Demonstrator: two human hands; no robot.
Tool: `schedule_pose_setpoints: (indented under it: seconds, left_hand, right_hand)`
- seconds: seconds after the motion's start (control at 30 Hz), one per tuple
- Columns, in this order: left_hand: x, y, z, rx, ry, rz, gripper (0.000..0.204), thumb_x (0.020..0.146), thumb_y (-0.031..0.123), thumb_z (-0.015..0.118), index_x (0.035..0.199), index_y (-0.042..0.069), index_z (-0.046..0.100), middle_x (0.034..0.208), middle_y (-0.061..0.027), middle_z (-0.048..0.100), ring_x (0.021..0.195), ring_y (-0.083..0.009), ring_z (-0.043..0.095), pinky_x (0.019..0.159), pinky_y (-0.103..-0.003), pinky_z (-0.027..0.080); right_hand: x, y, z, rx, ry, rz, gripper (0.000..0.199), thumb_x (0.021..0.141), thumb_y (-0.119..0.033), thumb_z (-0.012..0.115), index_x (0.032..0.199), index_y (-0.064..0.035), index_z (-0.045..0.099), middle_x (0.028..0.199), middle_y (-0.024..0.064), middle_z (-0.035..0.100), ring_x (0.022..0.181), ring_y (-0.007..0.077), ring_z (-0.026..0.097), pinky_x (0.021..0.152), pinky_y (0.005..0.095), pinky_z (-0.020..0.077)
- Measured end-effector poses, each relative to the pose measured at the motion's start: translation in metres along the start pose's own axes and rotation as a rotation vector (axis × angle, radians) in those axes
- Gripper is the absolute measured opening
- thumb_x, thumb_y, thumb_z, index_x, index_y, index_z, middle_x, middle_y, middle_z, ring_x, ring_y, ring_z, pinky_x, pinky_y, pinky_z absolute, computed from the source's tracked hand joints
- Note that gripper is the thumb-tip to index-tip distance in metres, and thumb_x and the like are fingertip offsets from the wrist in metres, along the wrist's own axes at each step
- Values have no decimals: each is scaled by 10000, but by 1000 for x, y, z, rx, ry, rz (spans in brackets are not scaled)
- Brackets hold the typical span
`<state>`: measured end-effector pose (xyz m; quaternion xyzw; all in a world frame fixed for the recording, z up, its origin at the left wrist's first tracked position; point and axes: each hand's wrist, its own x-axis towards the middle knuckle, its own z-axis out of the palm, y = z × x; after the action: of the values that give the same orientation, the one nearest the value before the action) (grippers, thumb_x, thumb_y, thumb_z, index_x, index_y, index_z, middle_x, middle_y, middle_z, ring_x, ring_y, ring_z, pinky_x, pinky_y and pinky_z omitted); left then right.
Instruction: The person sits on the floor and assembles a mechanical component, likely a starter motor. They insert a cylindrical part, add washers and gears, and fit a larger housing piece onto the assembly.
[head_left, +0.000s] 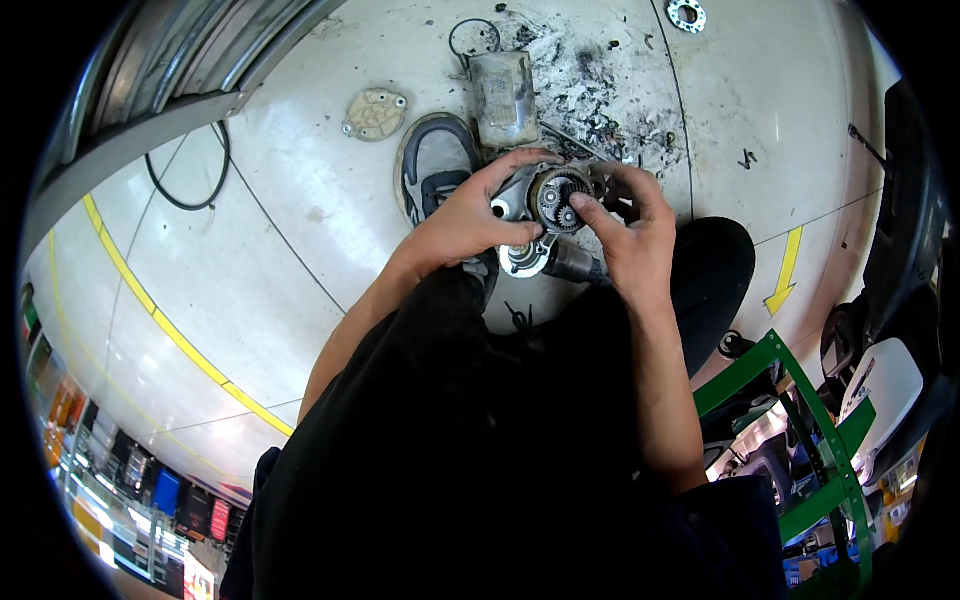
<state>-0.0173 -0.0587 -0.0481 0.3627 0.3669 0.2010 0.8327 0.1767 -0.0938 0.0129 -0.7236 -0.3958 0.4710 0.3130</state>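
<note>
Gear housing (552, 200) held in both hands.

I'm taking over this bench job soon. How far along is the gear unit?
Done: gear housing open, cover plate lying apart on the floor. In hand: left hand holds the housing; right hand fingers the exposed gears. Left: the unit is uncovered, debris remains.
</note>
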Motion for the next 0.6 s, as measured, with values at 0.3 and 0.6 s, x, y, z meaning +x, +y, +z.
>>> schedule_pose_setpoints:
  seconds: [0.3, 0.6]
  left_hand:
    - [0, -1, -1, 106, -19, 41, 712, 702, -13, 714, 1372, 49, 482, 1390, -79, 491, 1311, -195, 441, 1118, -324, 311]
    - [-4, -5, -10, -564, 19, -28, 803, 739, -82, 697, 1454, 60, 363, 1421, -108, 442, 1297, -241, 480, 1050, -374, 454]
  right_hand:
    - [12, 18, -5, 89, -114, 118, 583, 811, -145, 769, 1316, 22, 529, 1274, 158, 553, 1213, 249, 504, 1020, 339, 408]
    - [17, 42, -12, 514, 33, 223, 579, 1003, -338, 561, 1421, 33, 405, 1373, 157, 504, 1232, 227, 506, 1022, 346, 419]
